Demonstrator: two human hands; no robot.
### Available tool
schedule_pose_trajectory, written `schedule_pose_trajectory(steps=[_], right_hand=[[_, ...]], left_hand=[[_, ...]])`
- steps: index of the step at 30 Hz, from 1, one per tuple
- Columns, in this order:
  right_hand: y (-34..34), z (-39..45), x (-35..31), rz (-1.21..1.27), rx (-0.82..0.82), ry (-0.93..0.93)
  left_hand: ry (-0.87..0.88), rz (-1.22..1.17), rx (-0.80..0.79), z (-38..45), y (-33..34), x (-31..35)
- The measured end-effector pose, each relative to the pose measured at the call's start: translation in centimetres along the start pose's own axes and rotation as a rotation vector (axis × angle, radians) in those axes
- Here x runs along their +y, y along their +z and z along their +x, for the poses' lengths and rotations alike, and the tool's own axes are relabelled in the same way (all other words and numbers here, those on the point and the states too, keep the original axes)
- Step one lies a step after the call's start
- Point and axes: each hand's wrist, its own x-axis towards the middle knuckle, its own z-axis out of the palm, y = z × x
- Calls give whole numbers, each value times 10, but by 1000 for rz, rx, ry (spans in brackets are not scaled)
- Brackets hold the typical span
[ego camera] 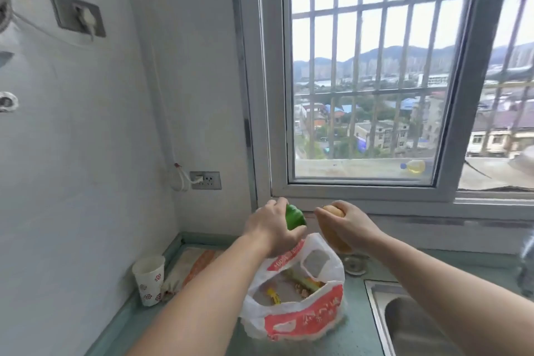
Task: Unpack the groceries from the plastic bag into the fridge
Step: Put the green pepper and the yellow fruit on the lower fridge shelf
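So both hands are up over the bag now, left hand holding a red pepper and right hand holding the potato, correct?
Not quite: the head view shows the left hand holding a green pepper, not a red one. The right hand does hold the potato, both above the bag.

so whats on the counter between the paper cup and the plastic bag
In the head view, a carrot lies on a pale cloth or packet between the paper cup and the plastic bag, angled toward the back wall. The left forearm crosses above part of that stretch.
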Motion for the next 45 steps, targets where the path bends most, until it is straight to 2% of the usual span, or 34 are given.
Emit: schedule_pose_trajectory(steps=[4,9,14,24,31,34,39,45], right_hand=[[-21,-38,15,10,169,79],[-37,-98,36,-99,340,221],[-67,-174,49,-201,437,311],[-168,-373,52,-314,787,537],[-217,-567,26,-219,1086,636],[-228,-676,11,-188,1228,666],[-226,-843,-26,-294,1427,771],[-209,-989,-52,-358,1619,901]], left_hand=[[146,-114,8,-5,11,19],[273,-295,-84,-28,42,44],[469,-390,-167,-60,56,109],[774,-456,-220,-145,46,248],[1076,-487,-195,-276,7,374],[1185,-541,-243,-362,-15,426],[1414,-626,-326,-507,-47,496],[1641,-681,-455,-650,-73,559]])
